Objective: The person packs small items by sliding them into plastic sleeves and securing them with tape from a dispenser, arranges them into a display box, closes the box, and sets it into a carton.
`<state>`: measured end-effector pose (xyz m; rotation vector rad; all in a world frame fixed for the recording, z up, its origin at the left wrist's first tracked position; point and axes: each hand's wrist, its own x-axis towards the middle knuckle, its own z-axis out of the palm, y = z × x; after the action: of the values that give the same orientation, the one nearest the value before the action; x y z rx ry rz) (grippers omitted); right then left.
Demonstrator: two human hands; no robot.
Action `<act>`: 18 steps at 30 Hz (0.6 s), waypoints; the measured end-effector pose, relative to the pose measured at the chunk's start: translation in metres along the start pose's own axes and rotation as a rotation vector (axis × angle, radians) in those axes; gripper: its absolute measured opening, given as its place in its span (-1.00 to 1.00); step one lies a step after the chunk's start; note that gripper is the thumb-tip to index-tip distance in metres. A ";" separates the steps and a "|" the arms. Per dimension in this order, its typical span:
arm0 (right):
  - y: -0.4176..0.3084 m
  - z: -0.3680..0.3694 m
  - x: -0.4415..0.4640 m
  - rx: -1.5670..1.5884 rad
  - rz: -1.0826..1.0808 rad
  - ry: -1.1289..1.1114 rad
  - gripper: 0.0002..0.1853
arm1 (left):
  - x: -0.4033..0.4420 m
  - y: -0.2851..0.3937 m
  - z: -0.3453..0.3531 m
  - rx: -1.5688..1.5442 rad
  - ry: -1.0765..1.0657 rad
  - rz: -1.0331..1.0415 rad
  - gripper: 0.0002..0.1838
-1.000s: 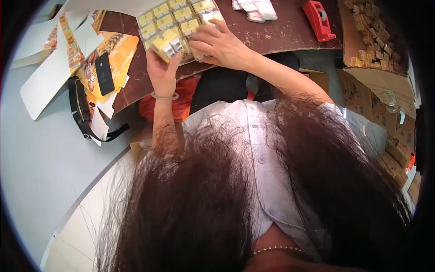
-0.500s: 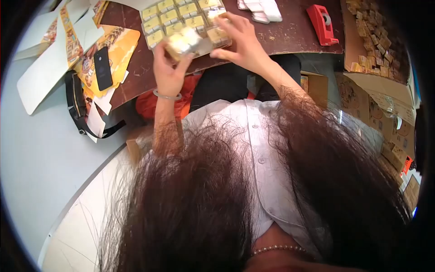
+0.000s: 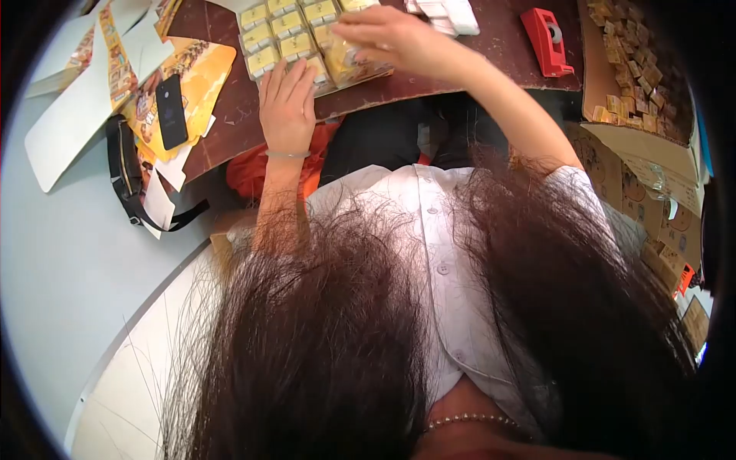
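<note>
Tabletop (image 3: 502, 65): looks like painted wood, smooth with a low sheen, rough in chipped patches where paler material shows. Small yellow packs (image 3: 288, 24): paper-like faces, glints on them consistent with clear plastic. Tape dispenser (image 3: 543, 42): hard plastic, glossy. Phone (image 3: 172, 112): smooth, dark back. Yellow printed sheets (image 3: 201, 65): paper or thin card, slight gloss. Carton (image 3: 652, 149): matt cardboard. Shirt (image 3: 406, 207): matt woven cloth, lightly creased.
</note>
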<state>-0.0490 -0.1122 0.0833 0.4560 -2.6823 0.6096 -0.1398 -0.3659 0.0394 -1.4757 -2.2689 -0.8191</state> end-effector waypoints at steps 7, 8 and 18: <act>-0.036 0.050 -0.014 -0.393 0.092 -0.036 -0.28 | -0.003 -0.008 -0.021 -0.267 0.256 -0.234 -0.51; -0.033 0.045 -0.016 -0.251 0.089 -0.006 -0.26 | -0.003 -0.022 -0.017 -0.415 0.300 -0.377 -0.49; 0.003 0.039 -0.061 1.001 0.758 0.357 -0.30 | 0.021 -0.005 0.022 -1.596 0.069 -0.810 -0.41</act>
<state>-0.0068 -0.1133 0.0249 -0.4600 -1.9577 2.0176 -0.1526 -0.3385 0.0318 -0.5806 -1.9275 -3.2599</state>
